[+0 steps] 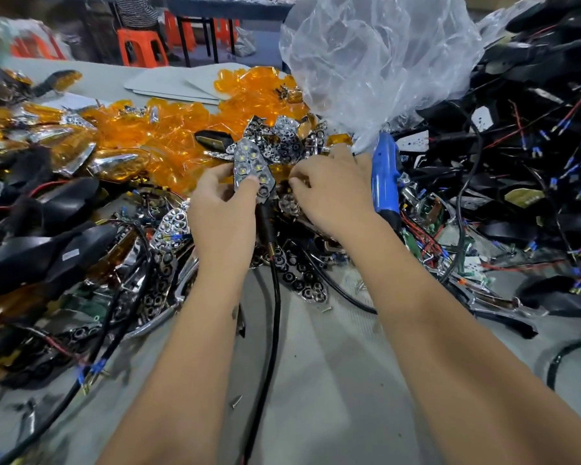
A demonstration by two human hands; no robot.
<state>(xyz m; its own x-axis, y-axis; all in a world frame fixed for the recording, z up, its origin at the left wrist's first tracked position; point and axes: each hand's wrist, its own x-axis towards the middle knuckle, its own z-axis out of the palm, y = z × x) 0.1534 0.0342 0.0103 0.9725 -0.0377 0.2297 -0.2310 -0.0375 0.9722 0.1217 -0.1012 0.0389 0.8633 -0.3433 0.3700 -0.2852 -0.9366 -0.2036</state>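
Observation:
My left hand (222, 206) pinches a chrome reflector plate (249, 164) with several LED cups, holding it upright over the table's middle. A black cable (275, 283) runs down from under that plate toward me. My right hand (332, 193) reaches into the pile of chrome reflector parts (282, 135) just to the right of it, fingers curled; what the fingertips hold is hidden. A blue electric screwdriver (384, 176) stands right beside my right hand, to its right.
Orange lenses (182, 129) are heaped at the back and left. Black housings (47, 243) lie at the left, a tangle of wired black housings (534, 146) at the right. A clear plastic bag (376, 55) rises behind. Loose screws dot the grey table (332, 364). Orange stools stand at the far back.

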